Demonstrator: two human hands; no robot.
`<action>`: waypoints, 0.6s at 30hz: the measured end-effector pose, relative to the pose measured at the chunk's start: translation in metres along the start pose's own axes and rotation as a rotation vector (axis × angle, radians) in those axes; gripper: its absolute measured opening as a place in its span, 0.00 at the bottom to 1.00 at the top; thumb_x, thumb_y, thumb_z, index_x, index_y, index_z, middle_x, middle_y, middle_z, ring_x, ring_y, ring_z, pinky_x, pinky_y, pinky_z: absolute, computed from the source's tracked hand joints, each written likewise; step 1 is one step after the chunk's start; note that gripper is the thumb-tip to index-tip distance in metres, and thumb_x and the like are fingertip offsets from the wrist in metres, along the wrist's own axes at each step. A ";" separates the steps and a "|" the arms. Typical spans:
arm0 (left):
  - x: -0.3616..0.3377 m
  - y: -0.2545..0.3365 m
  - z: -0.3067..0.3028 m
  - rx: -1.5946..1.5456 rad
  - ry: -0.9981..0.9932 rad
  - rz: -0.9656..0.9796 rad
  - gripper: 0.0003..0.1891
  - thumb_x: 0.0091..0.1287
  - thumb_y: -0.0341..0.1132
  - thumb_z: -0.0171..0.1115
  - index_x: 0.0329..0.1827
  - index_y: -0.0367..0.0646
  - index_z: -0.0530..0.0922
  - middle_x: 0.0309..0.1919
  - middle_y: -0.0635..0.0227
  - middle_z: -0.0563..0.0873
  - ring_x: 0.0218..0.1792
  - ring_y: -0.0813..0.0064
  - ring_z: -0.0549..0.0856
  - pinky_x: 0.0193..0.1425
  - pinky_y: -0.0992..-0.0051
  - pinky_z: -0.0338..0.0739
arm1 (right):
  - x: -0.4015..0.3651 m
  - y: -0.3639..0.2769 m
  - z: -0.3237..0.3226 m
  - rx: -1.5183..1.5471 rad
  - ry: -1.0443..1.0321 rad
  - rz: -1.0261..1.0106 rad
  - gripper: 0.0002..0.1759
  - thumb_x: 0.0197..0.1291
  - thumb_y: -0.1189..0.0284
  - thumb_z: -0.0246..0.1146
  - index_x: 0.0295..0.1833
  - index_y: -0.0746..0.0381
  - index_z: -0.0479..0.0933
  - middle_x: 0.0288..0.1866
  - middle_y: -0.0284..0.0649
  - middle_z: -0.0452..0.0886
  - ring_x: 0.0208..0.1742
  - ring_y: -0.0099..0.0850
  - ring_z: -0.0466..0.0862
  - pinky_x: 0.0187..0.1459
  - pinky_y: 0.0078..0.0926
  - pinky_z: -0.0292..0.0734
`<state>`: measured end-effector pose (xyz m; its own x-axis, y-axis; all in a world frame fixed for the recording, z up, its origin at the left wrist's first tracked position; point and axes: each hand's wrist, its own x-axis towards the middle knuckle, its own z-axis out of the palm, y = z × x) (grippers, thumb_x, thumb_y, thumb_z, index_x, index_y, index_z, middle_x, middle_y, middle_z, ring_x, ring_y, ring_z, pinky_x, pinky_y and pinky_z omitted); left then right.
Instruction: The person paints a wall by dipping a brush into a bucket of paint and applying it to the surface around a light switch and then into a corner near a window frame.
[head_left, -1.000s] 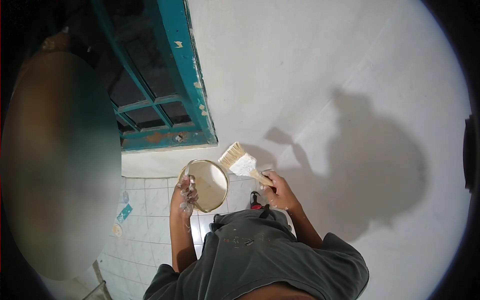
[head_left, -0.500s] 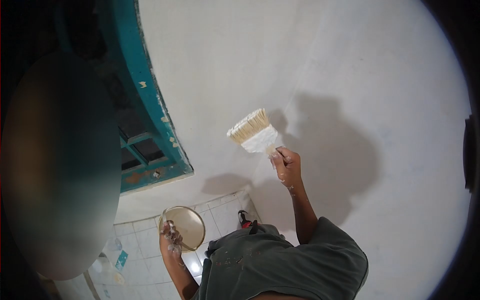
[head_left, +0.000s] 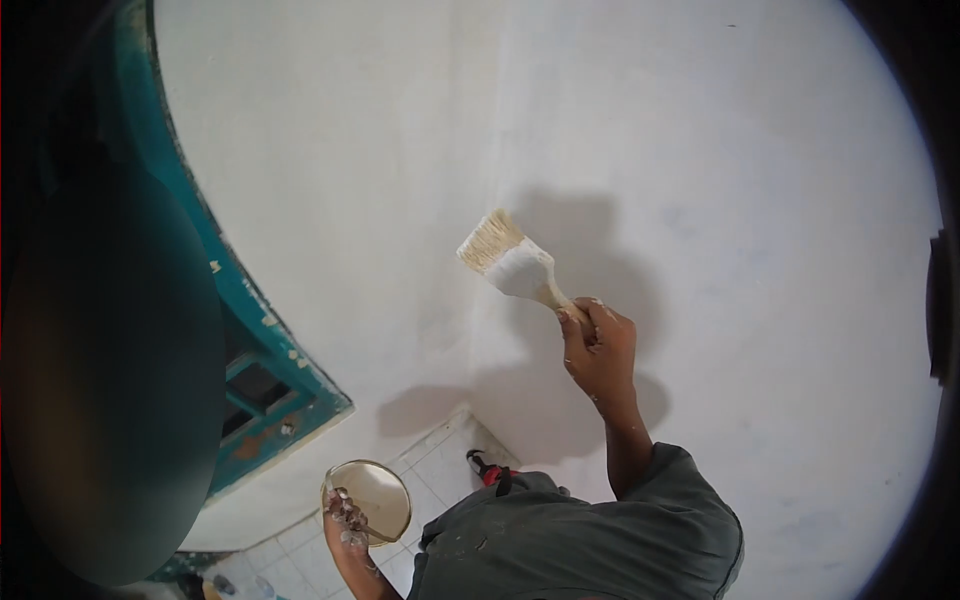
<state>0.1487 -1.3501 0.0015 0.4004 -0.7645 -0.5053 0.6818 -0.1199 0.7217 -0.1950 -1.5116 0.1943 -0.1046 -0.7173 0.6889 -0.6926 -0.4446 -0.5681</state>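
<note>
My right hand [head_left: 598,345] is closed round the wooden handle of a wide paintbrush [head_left: 518,264], its white-coated bristles pointing up and left in front of the pale wall [head_left: 760,300]. Lower left, my left hand [head_left: 345,518] grips the handle and rim side of a round paint bucket [head_left: 385,492] that holds pale paint. White paint spots mark both hands. Whether the bristles touch the wall, I cannot tell.
A teal window frame [head_left: 250,290] with chipped paint runs down the left. White floor tiles [head_left: 425,470] lie below, with a black and red item [head_left: 487,468] near my body. A large blurred dark shape covers the far left.
My view has shifted, and the window frame now sits farther left. The right hand has moved slightly right and down with the brush, which has turned. The bucket appears lower.
</note>
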 end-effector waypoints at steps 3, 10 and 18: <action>0.002 0.008 0.010 0.052 -0.101 -0.075 0.11 0.63 0.45 0.53 0.31 0.48 0.70 0.13 0.81 0.65 0.09 0.87 0.59 0.11 0.85 0.52 | -0.012 -0.022 -0.044 -0.117 0.098 0.010 0.05 0.50 0.75 0.60 0.30 0.66 0.74 0.16 0.41 0.73 0.12 0.31 0.69 0.17 0.24 0.63; 0.033 0.013 0.008 0.148 -0.433 -0.168 0.14 0.63 0.47 0.53 0.30 0.47 0.68 0.14 0.81 0.64 0.11 0.88 0.60 0.13 0.85 0.52 | -0.066 -0.084 -0.079 -0.257 0.213 0.216 0.07 0.53 0.73 0.59 0.29 0.67 0.75 0.13 0.38 0.71 0.11 0.25 0.69 0.16 0.20 0.62; 0.064 0.006 0.000 0.251 -0.682 -0.406 0.13 0.63 0.47 0.53 0.32 0.46 0.69 0.13 0.80 0.64 0.09 0.87 0.60 0.12 0.84 0.53 | -0.134 -0.122 -0.051 -0.203 0.286 0.465 0.09 0.55 0.72 0.59 0.28 0.68 0.75 0.13 0.32 0.71 0.13 0.15 0.67 0.15 0.14 0.59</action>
<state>0.1789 -1.3998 -0.0268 -0.3613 -0.8377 -0.4095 0.5038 -0.5449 0.6703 -0.1331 -1.3337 0.1941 -0.5996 -0.6268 0.4977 -0.6479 0.0150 -0.7616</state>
